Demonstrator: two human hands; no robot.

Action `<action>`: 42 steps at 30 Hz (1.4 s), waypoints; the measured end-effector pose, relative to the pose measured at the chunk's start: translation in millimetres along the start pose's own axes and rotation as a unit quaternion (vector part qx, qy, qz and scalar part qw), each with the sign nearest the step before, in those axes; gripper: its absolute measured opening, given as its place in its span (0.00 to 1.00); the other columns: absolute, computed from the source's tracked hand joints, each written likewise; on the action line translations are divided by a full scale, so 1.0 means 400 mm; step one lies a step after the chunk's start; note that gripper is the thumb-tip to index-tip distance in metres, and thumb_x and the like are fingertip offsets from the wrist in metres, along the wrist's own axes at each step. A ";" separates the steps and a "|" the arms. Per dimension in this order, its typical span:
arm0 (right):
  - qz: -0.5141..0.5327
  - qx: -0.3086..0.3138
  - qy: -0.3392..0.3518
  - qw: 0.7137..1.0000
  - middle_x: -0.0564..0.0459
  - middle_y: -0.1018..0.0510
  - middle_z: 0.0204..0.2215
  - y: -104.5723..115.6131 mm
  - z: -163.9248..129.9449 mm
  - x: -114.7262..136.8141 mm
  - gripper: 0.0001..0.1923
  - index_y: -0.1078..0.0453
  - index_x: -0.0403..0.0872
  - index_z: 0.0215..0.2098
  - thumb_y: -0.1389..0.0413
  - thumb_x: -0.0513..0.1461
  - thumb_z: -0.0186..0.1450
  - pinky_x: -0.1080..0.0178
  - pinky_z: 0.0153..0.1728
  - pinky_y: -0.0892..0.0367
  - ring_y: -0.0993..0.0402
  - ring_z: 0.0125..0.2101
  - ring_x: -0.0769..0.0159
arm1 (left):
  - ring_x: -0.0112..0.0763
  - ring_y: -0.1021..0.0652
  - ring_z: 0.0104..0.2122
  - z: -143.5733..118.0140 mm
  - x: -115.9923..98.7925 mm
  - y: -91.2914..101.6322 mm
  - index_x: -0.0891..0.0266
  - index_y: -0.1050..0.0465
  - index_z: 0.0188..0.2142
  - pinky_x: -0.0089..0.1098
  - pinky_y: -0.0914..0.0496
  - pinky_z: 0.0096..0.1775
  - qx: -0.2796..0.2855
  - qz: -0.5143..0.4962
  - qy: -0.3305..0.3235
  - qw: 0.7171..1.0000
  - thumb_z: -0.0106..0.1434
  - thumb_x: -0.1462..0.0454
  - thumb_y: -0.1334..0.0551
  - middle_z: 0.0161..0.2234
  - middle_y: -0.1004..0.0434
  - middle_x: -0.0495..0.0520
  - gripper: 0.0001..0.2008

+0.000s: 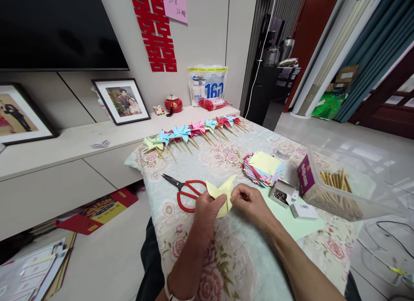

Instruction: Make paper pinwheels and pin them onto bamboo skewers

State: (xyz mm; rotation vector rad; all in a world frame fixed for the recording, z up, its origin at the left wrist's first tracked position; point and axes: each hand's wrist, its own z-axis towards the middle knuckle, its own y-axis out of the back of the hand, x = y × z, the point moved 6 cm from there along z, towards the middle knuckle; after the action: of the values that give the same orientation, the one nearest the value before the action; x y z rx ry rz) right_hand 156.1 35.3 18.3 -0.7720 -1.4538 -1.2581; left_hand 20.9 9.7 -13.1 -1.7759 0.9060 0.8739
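Floral tablecloth bears red scissors near its left edge; left hand and right hand both pinch a yellow paper pinwheel.

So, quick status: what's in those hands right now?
Left hand and right hand both pinching the yellow folded paper. Red scissors lie just left. Nothing blocking.

Matt yellow paper pinwheel, glossy red-handled metal scissors, floral cloth table cover, clear plastic box of wooden sticks.
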 end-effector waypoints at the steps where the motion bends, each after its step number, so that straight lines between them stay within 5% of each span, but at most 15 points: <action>1: -0.002 -0.003 0.000 1.000 0.59 0.36 0.19 0.000 0.000 -0.001 0.04 0.33 0.47 0.23 0.44 0.37 0.55 0.68 0.23 0.47 0.43 0.23 0.70 | 0.33 0.21 0.23 -0.001 0.000 -0.001 0.68 0.21 0.32 0.29 0.29 0.29 -0.001 -0.003 0.003 1.000 0.44 0.66 0.29 0.25 0.18 0.53 0.13; 33: -0.043 -0.011 0.003 0.999 0.59 0.36 0.19 0.000 0.000 0.006 0.05 0.35 0.47 0.21 0.46 0.36 0.54 0.68 0.23 0.47 0.43 0.23 0.70 | 0.32 0.23 0.22 -0.006 -0.005 -0.006 0.67 0.21 0.29 0.29 0.30 0.27 -0.007 0.032 -0.009 0.999 0.43 0.66 0.30 0.23 0.19 0.51 0.11; 42: 0.026 -0.006 -0.007 1.000 0.58 0.33 0.20 0.011 0.000 0.001 0.07 0.31 0.46 0.24 0.41 0.40 0.57 0.66 0.23 0.45 0.41 0.22 0.70 | 0.36 0.21 0.23 0.006 0.005 0.001 0.69 0.20 0.33 0.31 0.29 0.28 0.008 0.037 -0.005 0.999 0.44 0.65 0.31 0.22 0.20 0.52 0.14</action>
State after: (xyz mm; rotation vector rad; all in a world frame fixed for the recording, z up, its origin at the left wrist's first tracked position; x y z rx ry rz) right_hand 160.2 36.3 19.9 -0.8230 -1.4292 -1.2259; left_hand 21.1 11.2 -15.9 -1.7325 0.9743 0.9187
